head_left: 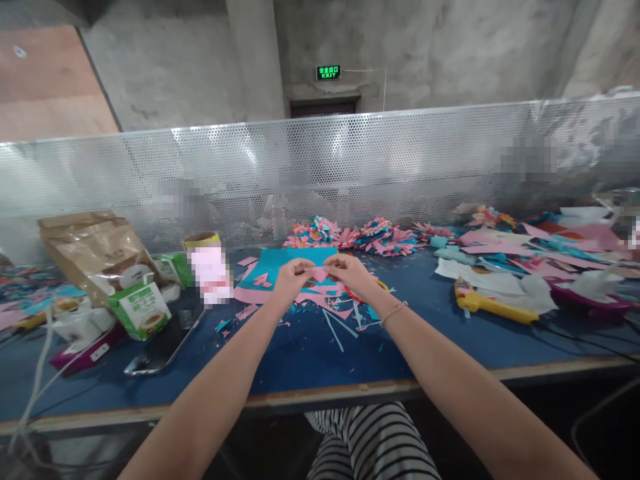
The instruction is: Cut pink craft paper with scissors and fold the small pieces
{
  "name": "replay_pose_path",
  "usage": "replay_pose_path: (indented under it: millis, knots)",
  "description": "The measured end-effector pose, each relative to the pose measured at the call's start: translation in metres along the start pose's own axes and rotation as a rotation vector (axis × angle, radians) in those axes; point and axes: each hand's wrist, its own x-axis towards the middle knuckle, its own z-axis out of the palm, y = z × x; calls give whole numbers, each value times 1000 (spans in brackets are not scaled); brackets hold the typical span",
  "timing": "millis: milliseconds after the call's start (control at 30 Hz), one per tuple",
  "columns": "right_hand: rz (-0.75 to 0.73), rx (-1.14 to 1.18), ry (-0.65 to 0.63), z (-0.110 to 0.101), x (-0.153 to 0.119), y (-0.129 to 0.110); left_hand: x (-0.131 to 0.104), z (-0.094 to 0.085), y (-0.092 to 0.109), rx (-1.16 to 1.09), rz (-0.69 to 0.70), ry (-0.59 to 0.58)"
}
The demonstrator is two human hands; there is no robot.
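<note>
Between the fingertips of both hands is a small piece of pink paper [321, 274]. My left hand [294, 277] pinches its left side, and my right hand [349, 272] pinches its right side. Beneath and behind them lies a sheet of blue paper [273, 260], with pink paper [253, 294] under its near edge. Small pink cut pieces [263, 280] rest on the blue sheet by my left hand. Something with red and yellow parts sits partly hidden under my right hand. Narrow paper strips [334, 330] are scattered in front.
Pink and blue paper flowers [375, 237] are heaped along the perforated metal screen [400, 160]. To the right are a yellow glue gun [495, 307] and paper scraps [530, 250]. On the left stand a phone [163, 343], a green-white packet [143, 310], a brown bag [97, 250] and a roll [207, 270].
</note>
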Motion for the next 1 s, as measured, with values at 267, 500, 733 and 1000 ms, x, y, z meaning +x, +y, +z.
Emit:
replay_pose_path:
  millis: [267, 500, 733, 1000]
  knots:
    - [-71, -171, -17, -4, 2, 5, 0, 1, -1, 84, -10, 23]
    - [-37, -134, -27, -6, 3, 5, 2, -1, -1, 95, -51, 82]
    - [38, 51, -59, -8, 6, 10, 1, -1, 4, 95, -65, 110]
    - [-103, -106, -61, -11, 4, 9, 3, 0, -1, -50, -133, 112]
